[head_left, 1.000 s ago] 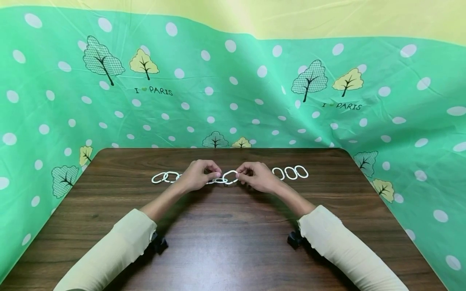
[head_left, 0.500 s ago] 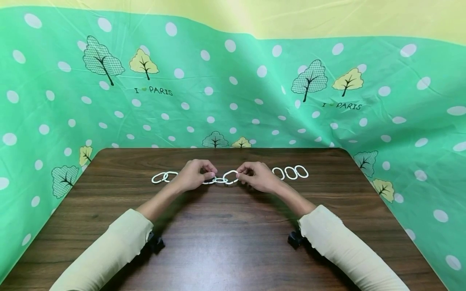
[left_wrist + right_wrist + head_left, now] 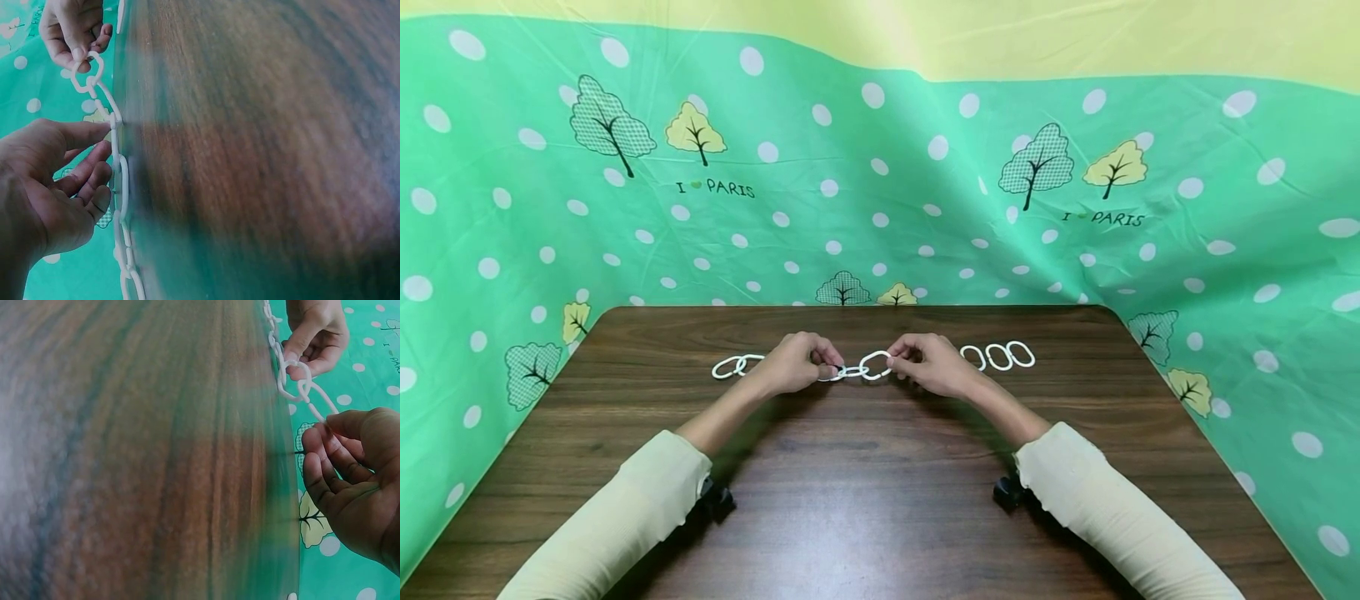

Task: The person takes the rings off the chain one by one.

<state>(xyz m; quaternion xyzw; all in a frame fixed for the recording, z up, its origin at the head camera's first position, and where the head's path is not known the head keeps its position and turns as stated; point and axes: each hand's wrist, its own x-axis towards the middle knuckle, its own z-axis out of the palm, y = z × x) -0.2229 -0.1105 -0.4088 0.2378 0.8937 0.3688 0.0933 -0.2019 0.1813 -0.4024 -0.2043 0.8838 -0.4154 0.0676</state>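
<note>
A chain of white plastic oval links [image 3: 124, 187] runs along the far part of the table. My left hand [image 3: 797, 364] pinches one link of it between thumb and forefinger, seen also in the right wrist view. The right hand [image 3: 928, 364] holds the end link [image 3: 874, 379] by its outer side, tilted up off the table. Between the hands a connecting link [image 3: 853, 372] stretches nearly straight. Left of my left hand, more joined links [image 3: 724, 376] lie on the table; that hand and wrist hide the chain's middle.
Right of my right hand, 3 loose white links [image 3: 999, 357] lie side by side on the brown wooden table [image 3: 880, 475]. Behind and around the table hangs a green dotted cloth [image 3: 880, 192]. Each wrist carries a small black device [image 3: 1007, 493].
My left hand has moved a little to the left along the chain and its fingertips have come down onto a link. The right hand stays in place with the end link.
</note>
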